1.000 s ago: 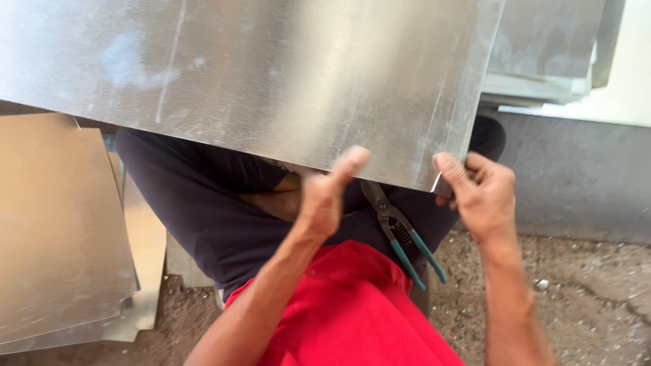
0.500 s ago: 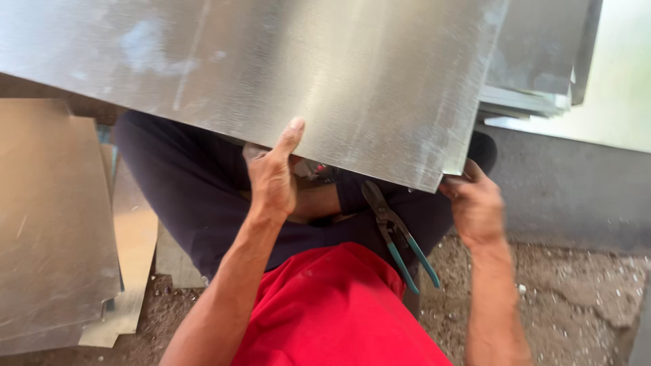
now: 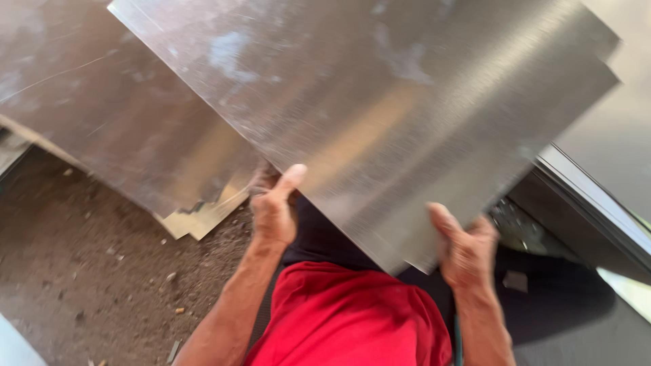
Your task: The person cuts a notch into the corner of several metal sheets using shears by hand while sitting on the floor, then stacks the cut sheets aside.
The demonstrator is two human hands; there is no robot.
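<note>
Shiny scuffed metal sheet (image 3: 380,115), tilted, hand-held

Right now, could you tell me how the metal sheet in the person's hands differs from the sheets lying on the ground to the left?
The held metal sheet is lifted and tilted, gripped at its near edge by the left hand and the right hand; the stacked sheets lie on the dirt ground, untouched. The held sheet looks brighter, while the stacked sheets look duller and partly hidden beneath it. Both are flat, grey, shiny metal.
</note>
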